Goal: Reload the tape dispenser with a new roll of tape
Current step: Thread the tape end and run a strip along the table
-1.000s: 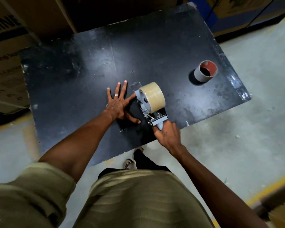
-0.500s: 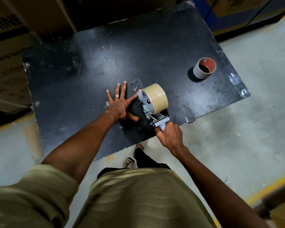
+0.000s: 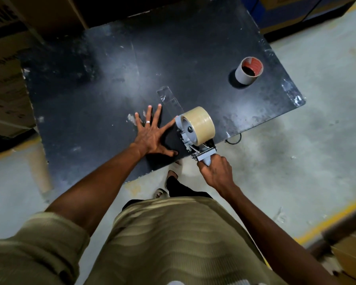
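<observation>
A grey tape dispenser carries a full tan tape roll near the front edge of the black table. My right hand grips its handle from the near side. A clear strip of tape lies stuck on the table, running away from the dispenser. My left hand rests flat on the table with fingers spread, its index finger touching the dispenser's left side. An empty cardboard core, grey outside and red inside, stands upright at the table's right end.
Cardboard boxes stand to the left and behind the table. A pale concrete floor with a yellow line lies to the right. My feet are below the table's front edge.
My right hand has drawn the dispenser back toward the front edge, leaving a longer clear strip of tape on the table. My left hand stays flat in place.
</observation>
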`<state>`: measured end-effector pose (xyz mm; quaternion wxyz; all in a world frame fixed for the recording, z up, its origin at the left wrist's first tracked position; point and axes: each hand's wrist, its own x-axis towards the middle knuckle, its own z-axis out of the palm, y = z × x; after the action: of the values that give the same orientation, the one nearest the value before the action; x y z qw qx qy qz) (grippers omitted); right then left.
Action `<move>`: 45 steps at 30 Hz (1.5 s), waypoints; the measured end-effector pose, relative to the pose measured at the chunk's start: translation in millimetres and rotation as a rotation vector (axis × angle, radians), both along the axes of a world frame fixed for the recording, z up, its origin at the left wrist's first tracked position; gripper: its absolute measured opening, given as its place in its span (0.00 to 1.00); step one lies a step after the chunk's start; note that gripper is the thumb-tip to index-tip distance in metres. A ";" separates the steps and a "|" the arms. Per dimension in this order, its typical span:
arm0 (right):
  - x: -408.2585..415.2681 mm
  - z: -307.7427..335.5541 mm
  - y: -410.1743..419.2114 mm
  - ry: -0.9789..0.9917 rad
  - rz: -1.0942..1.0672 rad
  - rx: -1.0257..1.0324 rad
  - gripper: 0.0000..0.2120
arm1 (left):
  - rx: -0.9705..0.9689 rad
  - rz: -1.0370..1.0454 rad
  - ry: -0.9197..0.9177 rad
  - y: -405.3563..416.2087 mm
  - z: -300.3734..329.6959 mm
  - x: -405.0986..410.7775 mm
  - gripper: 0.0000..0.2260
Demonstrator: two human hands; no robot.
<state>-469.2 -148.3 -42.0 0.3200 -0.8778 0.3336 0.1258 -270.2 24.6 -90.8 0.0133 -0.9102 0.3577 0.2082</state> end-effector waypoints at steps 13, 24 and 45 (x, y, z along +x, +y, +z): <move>1.5 3.3 3.7 -0.130 -0.156 0.340 0.08 | -0.019 0.045 0.039 -2.9 8.0 -37.3 0.60; -6.1 6.8 4.3 -0.156 -0.112 0.286 0.03 | -0.003 0.072 0.060 -2.4 9.4 -38.9 0.61; -43.6 -5.5 -2.4 -0.131 -0.065 0.240 0.03 | 0.023 0.106 0.115 -8.2 14.5 -41.6 0.65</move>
<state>-512.9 -150.7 -47.5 0.4476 -0.8283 0.3228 0.0970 -311.9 16.4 -76.3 -0.0076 -0.9142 0.3069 0.2645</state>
